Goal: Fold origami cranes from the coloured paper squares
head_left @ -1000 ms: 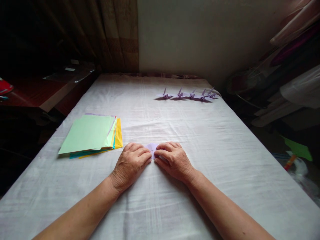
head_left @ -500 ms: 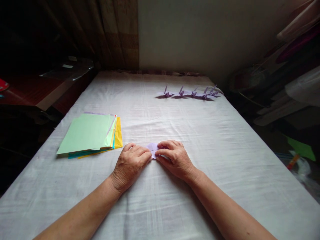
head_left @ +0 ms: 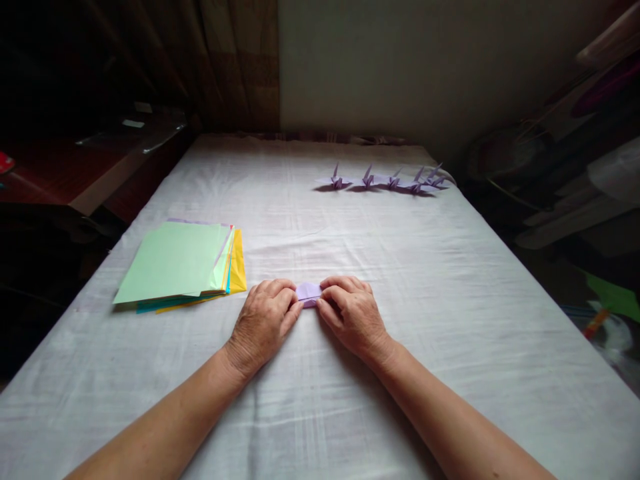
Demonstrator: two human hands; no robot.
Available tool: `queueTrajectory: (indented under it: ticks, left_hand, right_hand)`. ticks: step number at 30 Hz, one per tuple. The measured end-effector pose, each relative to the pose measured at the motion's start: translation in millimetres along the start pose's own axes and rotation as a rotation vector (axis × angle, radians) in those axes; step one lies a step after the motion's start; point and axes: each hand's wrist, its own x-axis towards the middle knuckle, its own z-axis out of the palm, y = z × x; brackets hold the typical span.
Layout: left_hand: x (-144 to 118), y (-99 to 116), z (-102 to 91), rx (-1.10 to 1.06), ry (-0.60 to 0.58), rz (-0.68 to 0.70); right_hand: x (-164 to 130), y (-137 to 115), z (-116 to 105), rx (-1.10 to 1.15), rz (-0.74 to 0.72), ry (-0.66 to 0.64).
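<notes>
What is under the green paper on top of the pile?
Under the green sheet peek edges of yellow, blue and white sheets. How many lie in the pile is hidden, since it covers them.

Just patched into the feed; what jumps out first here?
Two bare hands, left hand and right hand, press a small purple folded paper on the white cloth. A stack of coloured sheets lies to the left; purple paper cranes line the far right.

A white cloth [head_left: 400, 267] covers the table. On it: a paper stack [head_left: 180, 267] at nine o'clock, purple cranes [head_left: 385, 180] in a row at one o'clock, a folded purple piece [head_left: 309, 293] at centre.
</notes>
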Motion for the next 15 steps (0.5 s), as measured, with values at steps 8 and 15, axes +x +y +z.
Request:
queueTrajectory:
  ticks: [8,15]
  left_hand:
    - [2.2,0.6,0.2,0.01,-0.015,-0.028]
    - [2.9,0.4,0.1,-0.034,-0.018,-0.057]
  right_hand:
    - [0.6,0.2,2.3,-0.018,0.034,0.011]
    - [0.6,0.0,4.1,-0.006,0.04,0.033]
